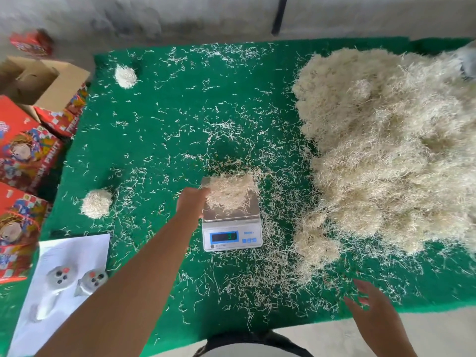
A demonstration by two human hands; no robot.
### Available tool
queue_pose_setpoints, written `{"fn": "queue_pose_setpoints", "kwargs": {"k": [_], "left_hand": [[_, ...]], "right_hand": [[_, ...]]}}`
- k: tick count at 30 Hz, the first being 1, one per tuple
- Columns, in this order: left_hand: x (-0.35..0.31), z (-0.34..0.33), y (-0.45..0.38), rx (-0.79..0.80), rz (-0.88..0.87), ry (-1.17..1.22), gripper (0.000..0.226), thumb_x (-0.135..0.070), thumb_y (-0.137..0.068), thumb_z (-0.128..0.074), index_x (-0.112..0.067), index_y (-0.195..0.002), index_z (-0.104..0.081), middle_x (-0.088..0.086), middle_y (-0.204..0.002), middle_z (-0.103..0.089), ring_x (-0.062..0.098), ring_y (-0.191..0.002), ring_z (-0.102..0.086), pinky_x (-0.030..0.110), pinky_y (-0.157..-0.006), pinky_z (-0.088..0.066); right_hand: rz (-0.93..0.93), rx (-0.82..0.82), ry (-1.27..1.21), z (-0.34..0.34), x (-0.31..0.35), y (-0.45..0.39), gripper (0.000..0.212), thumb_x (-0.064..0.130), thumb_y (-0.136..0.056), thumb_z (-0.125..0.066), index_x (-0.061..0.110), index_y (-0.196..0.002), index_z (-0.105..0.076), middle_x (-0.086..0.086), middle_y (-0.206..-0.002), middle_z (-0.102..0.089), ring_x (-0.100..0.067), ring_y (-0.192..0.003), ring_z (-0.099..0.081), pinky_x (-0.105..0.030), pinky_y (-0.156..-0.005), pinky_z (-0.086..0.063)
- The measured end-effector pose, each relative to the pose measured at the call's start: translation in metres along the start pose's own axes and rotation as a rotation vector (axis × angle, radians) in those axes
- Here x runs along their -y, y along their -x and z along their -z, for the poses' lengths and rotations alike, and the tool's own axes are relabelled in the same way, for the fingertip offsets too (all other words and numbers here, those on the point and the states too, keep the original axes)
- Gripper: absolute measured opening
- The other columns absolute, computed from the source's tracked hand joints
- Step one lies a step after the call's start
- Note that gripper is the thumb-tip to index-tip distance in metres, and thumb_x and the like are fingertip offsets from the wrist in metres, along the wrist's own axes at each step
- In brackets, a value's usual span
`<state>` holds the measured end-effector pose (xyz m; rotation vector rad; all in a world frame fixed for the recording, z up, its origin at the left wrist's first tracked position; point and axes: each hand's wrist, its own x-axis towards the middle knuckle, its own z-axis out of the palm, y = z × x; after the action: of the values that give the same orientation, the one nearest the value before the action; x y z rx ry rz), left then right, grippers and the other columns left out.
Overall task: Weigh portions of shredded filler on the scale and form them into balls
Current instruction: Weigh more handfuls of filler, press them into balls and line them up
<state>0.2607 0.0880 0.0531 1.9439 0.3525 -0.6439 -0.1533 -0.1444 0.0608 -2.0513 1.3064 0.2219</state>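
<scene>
A pale, loose, stringy filler tuft [229,193] sits on the scale [230,215], left hand [193,202] gripping its 9 o'clock edge; right hand [365,297] hovers with fingers spread.

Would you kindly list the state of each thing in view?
White digital scale: switched on, display lit.
Loose portion of pale shredded filler: on the scale pan, unformed.
Two pale filler balls: formed, on the green mat.
Brown cardboard box: open.
Left hand: touching the portion.
Right hand: open, empty.
</scene>
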Motion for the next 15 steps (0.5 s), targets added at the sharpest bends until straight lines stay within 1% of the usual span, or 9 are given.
{"fn": "queue_pose_setpoints", "kwargs": {"k": [1, 3, 4, 7, 9, 11, 13, 15], "left_hand": [[0.006, 0.006, -0.001, -0.004, -0.007, 0.017, 0.023, -0.031, -0.096, -0.071, -0.019, -0.080, -0.061, 0.006, -0.083, -0.058, 0.024, -0.090, -0.058, 0.057, -0.095, -0.058], [0.017, 0.018, 0.000, -0.009, 0.009, 0.050, 0.014, -0.024, -0.097, -0.068, -0.021, -0.085, -0.062, 0.004, -0.086, -0.059, 0.025, -0.094, -0.059, 0.057, -0.097, -0.057], [0.024, 0.023, 0.000, -0.019, 0.020, 0.063, 0.009, -0.019, -0.097, -0.065, -0.021, -0.088, -0.063, 0.004, -0.088, -0.062, 0.025, -0.095, -0.061, 0.057, -0.097, -0.058], [0.047, 0.038, 0.003, -0.050, 0.050, 0.083, 0.012, -0.009, -0.099, -0.059, -0.015, -0.094, -0.067, 0.009, -0.099, -0.071, 0.026, -0.099, -0.070, 0.051, -0.091, -0.061], [0.061, 0.046, 0.007, -0.036, 0.063, 0.102, 0.011, -0.010, -0.100, -0.057, -0.012, -0.100, -0.068, 0.010, -0.104, -0.073, 0.025, -0.102, -0.071, 0.042, -0.083, -0.062], [0.070, 0.050, 0.010, -0.012, 0.040, 0.106, 0.013, -0.012, -0.103, -0.056, -0.010, -0.108, -0.068, 0.008, -0.107, -0.073, 0.022, -0.100, -0.071, 0.035, -0.076, -0.059], [0.074, 0.054, 0.010, -0.011, 0.020, 0.107, 0.015, -0.012, -0.104, -0.056, -0.009, -0.112, -0.068, 0.008, -0.108, -0.073, 0.021, -0.100, -0.071, 0.034, -0.078, -0.059], [0.074, 0.055, 0.010, -0.005, 0.006, 0.106, 0.014, -0.013, -0.104, -0.057, -0.011, -0.112, -0.069, 0.008, -0.108, -0.073, 0.022, -0.101, -0.071, 0.036, -0.081, -0.059]], "right_hand": [[0.019, -0.010, 0.001, -0.002, 0.005, 0.000, 0.055, 0.021, -0.091, -0.079, 0.019, -0.142, -0.058, -0.010, -0.138, -0.061, -0.021, -0.105, -0.063, -0.047, -0.098, -0.052], [0.053, -0.025, 0.007, -0.005, 0.015, 0.000, 0.053, 0.024, -0.091, -0.079, 0.021, -0.140, -0.060, -0.007, -0.136, -0.063, -0.018, -0.104, -0.063, -0.043, -0.094, -0.051], [0.064, -0.028, -0.006, -0.008, 0.021, 0.000, 0.050, 0.024, -0.092, -0.078, 0.021, -0.139, -0.061, -0.006, -0.135, -0.064, -0.017, -0.106, -0.064, -0.042, -0.095, -0.052], [0.110, -0.032, -0.030, -0.015, 0.036, 0.002, 0.041, 0.021, -0.094, -0.076, 0.021, -0.134, -0.067, -0.002, -0.132, -0.068, -0.019, -0.110, -0.067, -0.043, -0.099, -0.053], [0.136, -0.025, 0.007, -0.019, 0.045, 0.005, 0.035, 0.024, -0.096, -0.074, 0.021, -0.130, -0.069, 0.000, -0.128, -0.070, -0.017, -0.109, -0.068, -0.043, -0.099, -0.054], [0.159, -0.021, 0.015, -0.023, 0.052, 0.008, 0.032, 0.026, -0.097, -0.072, 0.022, -0.129, -0.070, 0.004, -0.123, -0.072, -0.013, -0.106, -0.068, -0.040, -0.093, -0.056], [0.167, -0.027, 0.009, -0.025, 0.056, 0.011, 0.031, 0.027, -0.098, -0.072, 0.023, -0.128, -0.071, 0.007, -0.119, -0.072, -0.009, -0.102, -0.067, -0.033, -0.086, -0.051], [0.168, -0.025, 0.004, -0.025, 0.056, 0.013, 0.030, 0.025, -0.098, -0.072, 0.023, -0.128, -0.071, 0.008, -0.119, -0.073, -0.007, -0.102, -0.066, -0.030, -0.085, -0.047]]}}
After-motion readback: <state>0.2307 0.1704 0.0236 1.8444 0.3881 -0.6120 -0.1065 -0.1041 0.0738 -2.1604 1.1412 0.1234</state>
